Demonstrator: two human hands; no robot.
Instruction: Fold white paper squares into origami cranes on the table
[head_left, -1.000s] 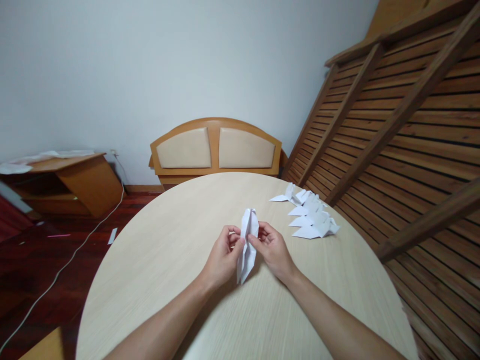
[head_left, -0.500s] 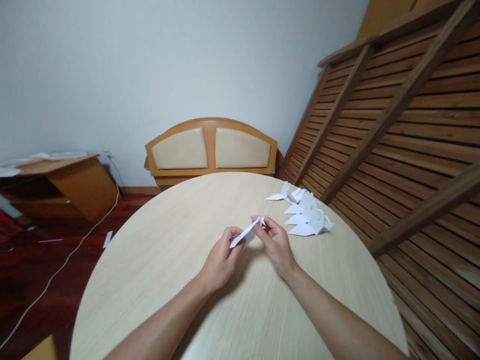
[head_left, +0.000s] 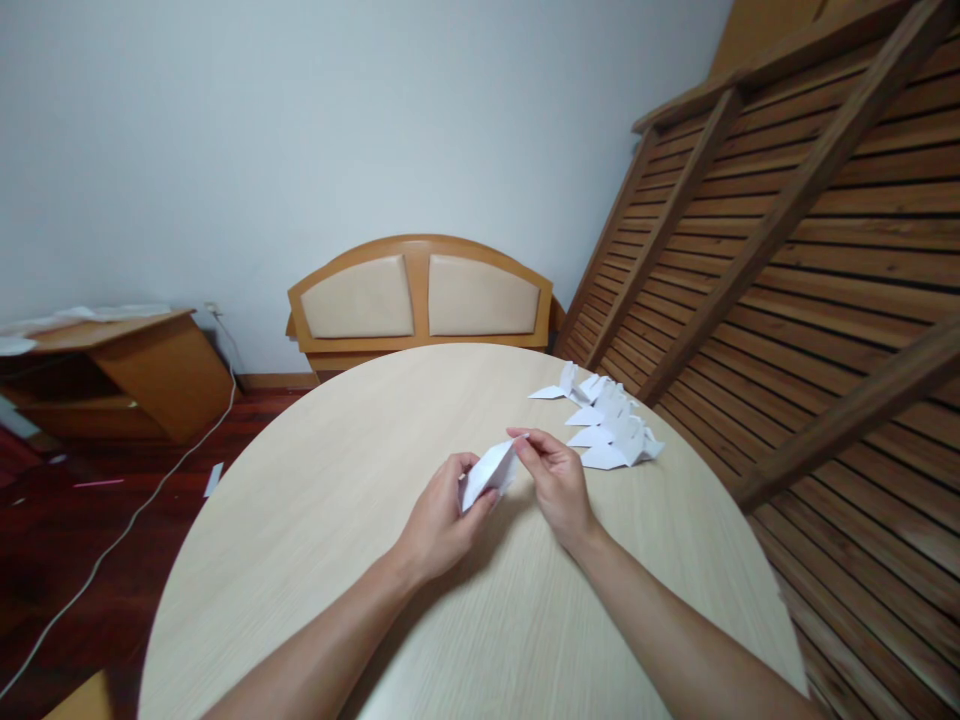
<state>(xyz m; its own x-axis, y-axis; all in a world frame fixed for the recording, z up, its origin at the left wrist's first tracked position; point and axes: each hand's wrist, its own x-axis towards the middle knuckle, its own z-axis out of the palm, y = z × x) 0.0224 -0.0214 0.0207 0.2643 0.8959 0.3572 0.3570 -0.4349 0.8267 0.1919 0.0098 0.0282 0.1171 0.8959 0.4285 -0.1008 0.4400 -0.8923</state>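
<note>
A folded white paper piece [head_left: 489, 472] is held just above the round pale wooden table [head_left: 315, 540], tilted with its far end up to the right. My left hand [head_left: 439, 520] pinches its lower near end with closed fingers. My right hand [head_left: 555, 480] pinches its upper far tip between thumb and forefinger. Both forearms reach in from the bottom of the view.
Several finished white folded paper figures [head_left: 604, 425] lie in a cluster on the table's far right. A padded wooden chair back [head_left: 420, 300] stands behind the table. Slatted wooden frames [head_left: 810, 260] lean at the right. A low wooden cabinet [head_left: 120, 370] and a white cable [head_left: 112, 545] are at the left.
The paper went from standing upright between my hands to lying slanted, and my right hand shifted to its far tip. The view drifted slightly.
</note>
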